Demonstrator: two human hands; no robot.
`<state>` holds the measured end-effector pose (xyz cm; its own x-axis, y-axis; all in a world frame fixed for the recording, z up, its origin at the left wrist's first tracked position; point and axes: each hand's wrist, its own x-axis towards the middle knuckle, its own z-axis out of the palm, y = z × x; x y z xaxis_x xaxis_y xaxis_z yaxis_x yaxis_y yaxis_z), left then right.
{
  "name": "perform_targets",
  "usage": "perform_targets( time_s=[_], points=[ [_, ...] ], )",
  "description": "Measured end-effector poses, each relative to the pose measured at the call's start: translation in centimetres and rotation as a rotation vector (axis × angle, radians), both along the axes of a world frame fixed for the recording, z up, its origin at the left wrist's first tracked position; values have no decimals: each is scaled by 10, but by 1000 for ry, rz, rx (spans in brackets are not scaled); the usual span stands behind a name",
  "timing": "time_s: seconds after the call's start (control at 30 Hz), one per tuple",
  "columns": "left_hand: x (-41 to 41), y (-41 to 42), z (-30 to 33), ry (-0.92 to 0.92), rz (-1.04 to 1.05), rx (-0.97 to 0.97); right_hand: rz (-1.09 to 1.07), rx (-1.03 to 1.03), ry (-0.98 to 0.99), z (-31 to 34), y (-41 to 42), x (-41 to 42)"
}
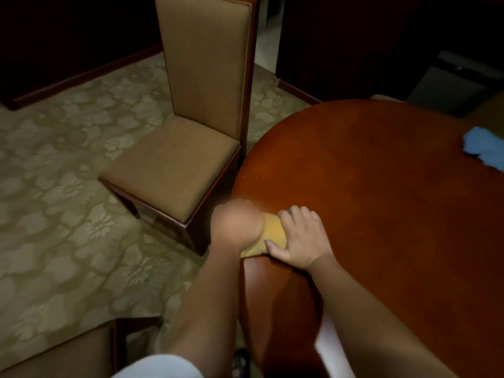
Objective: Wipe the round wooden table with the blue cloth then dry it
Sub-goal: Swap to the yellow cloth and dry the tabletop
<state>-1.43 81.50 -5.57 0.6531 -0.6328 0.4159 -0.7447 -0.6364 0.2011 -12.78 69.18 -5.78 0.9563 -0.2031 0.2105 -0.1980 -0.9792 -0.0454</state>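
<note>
table (381, 200) red-brown | cloth (485, 147) blue | cloth (272, 233) yellow | carpet (68, 186) floral beige

You are in what looks like a hotel room or formal dining room. A floral patterned carpet (68, 186) covers the floor, and a high-backed upholstered chair (191, 126) with dark wood trim stands at the left of a polished round wooden table (381, 200). Dark wood panelling (68, 36) with a skirting board runs along the far wall.

Round reddish-brown polished wooden table (381, 200): crumpled blue cloth (485, 147) lying at far right edge, folded yellow cloth (272, 236) at near-left rim. Patterned beige carpet floor (68, 214) w/ tan upholstered high-back chair (191, 145) just beside table.
</note>
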Motion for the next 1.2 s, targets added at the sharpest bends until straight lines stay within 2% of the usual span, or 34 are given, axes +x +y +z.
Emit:
perform_targets(
  time_s=[0.2, 0.37, 0.47, 0.57, 0.97, 1.2],
  points=[
    [-70, 38, 3, 54, 11, 37, 41, 8, -1, 2, 34, -66],
    [-66, 36, 1, 70, 33, 33, 96, -2, -22, -3, 27, -59],
    [-46, 24, -3, 68, 51, 28, 116, -9, -57, -7, 12, -38],
    [-10, 1, -4, 33, 41, 28, 49, -8, -75, -10, -3, -9],
    [149, -129, -7, 50, -155, 25, -186, -35, -74, -9, -102, 125],
    [187, -169, -8, 87, -262, 57, -273, -41, -93, -9, -131, 155]
  ],
)
